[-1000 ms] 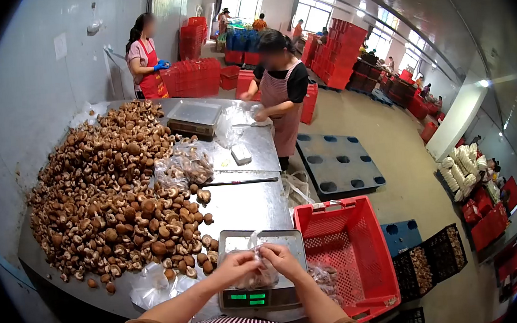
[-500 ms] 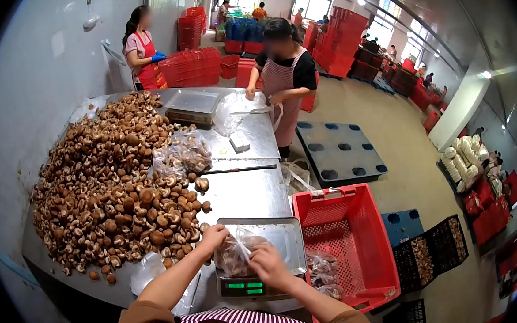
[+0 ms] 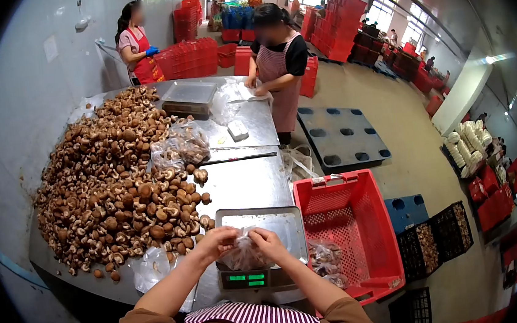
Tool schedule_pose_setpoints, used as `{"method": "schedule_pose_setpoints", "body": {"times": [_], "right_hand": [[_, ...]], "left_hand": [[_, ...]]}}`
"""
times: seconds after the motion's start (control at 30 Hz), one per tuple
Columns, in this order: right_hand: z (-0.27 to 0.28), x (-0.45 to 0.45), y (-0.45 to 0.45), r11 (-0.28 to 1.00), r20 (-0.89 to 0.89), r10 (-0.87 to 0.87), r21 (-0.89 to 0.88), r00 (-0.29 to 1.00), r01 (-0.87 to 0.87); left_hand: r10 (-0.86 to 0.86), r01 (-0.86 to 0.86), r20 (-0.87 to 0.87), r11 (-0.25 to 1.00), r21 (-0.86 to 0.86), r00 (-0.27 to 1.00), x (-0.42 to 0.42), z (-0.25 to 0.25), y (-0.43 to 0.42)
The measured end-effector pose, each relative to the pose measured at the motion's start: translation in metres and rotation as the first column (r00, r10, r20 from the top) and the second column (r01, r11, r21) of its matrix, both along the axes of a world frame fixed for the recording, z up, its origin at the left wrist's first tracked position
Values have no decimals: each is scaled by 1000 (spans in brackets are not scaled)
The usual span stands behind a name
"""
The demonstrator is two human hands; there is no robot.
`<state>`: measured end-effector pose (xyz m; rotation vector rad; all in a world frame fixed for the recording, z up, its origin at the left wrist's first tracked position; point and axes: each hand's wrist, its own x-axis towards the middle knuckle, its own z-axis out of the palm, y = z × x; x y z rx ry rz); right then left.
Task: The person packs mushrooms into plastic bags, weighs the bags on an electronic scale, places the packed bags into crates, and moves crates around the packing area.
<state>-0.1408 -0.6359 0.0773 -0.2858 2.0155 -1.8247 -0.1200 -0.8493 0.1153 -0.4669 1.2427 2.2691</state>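
Observation:
A clear plastic bag of mushrooms point(image 3: 242, 259) rests on the pan of a digital scale point(image 3: 288, 236) with green digits lit. My left hand point(image 3: 217, 241) pinches the gathered top of the bag from the left. From the right, my right hand point(image 3: 268, 244) has its fingers closed on the same bag neck. Left of the scale lie empty plastic bags point(image 3: 151, 269). A large heap of brown mushrooms point(image 3: 107, 193) covers the left of the metal table point(image 3: 236, 185). Filled bags point(image 3: 327, 260) lie in the red crate point(image 3: 363, 232) to the right.
Across the table a person in a checked apron point(image 3: 275, 61) handles white plastic beside a second scale point(image 3: 189, 97). Another person in a red apron point(image 3: 140, 49) stands farther left. More bagged mushrooms point(image 3: 183, 144) lie by the heap. A grey pallet point(image 3: 342, 132) and black crates point(image 3: 419, 252) are on the floor.
My left hand has moved away from the bag's top and back to it, and both hands are now close together at its neck. The person across the table has shifted their hands on the white plastic.

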Motion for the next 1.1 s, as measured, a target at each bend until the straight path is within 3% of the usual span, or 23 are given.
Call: {"method": "schedule_pose_setpoints", "body": {"times": [0.03,0.07,0.1,0.13,0.17,0.2,0.23,0.27,0.3,0.37,0.4,0.47,0.53,0.6,0.67,0.7,0.73,0.8,0.83,0.9,0.97,1.0,1.1], "right_hand": [[8,5,4,1000,2,-1,1,1000,1],[23,16,8,943,-463,228,323,856,-76],[36,26,9,796,-707,519,604,479,29],[28,50,0,877,-799,439,481,411,-2],[29,59,1,883,-739,440,459,510,-98],[35,54,7,875,-737,439,480,514,-60],[42,46,16,866,-737,438,500,515,-21],[35,36,24,890,-725,356,455,590,23],[28,31,28,904,-718,261,416,646,98],[51,33,27,893,-730,89,360,677,270],[51,30,28,893,-721,90,363,687,265],[44,26,26,861,-837,50,312,545,401],[3,13,39,899,-837,78,294,542,325],[-17,12,53,962,-682,-63,154,729,228],[80,23,68,972,-577,-221,-67,786,224],[55,25,98,922,-584,-243,108,774,371],[11,19,122,857,-556,-376,96,741,507],[11,7,170,819,-287,-558,-35,779,573],[1,-2,202,767,-435,-551,73,712,638],[-8,-20,254,748,-371,-540,202,756,633],[-31,-46,290,586,-537,-367,501,759,637],[-36,-58,298,526,-448,-329,644,831,556],[-115,-103,321,639,-398,-151,659,905,397]], "left_hand": [[118,-134,187,988,77,975,-6,4,-1],[300,-351,294,926,137,907,-20,-14,-8],[355,-450,320,840,302,878,-33,-29,-18],[329,-425,319,854,302,889,-37,-27,-19],[302,-401,323,864,304,897,-38,-27,-16],[299,-400,329,865,303,896,-35,-29,-12],[314,-367,209,878,307,926,-30,-29,-5],[319,-330,84,894,305,944,-28,-25,0],[310,-322,89,899,298,947,-28,-16,5],[109,-90,-243,992,90,964,-19,14,23],[-15,-2,-321,999,-52,947,-9,27,40],[-199,173,-431,980,-99,880,12,42,72],[-334,309,-510,941,-137,793,30,57,96],[-453,392,-561,890,-234,693,37,64,110],[-478,372,-585,878,-300,655,37,65,113],[-490,355,-598,872,-338,635,32,69,112],[-478,324,-604,878,-354,638,27,68,111],[-426,259,-566,899,-354,706,24,64,103],[-383,221,-524,912,-346,761,21,63,97],[-353,192,-445,910,-367,823,14,54,82],[-260,124,-439,941,-315,860,9,42,75],[-256,119,-436,941,-317,863,4,37,70],[-223,52,-405,919,-392,887,-10,33,54]]}}
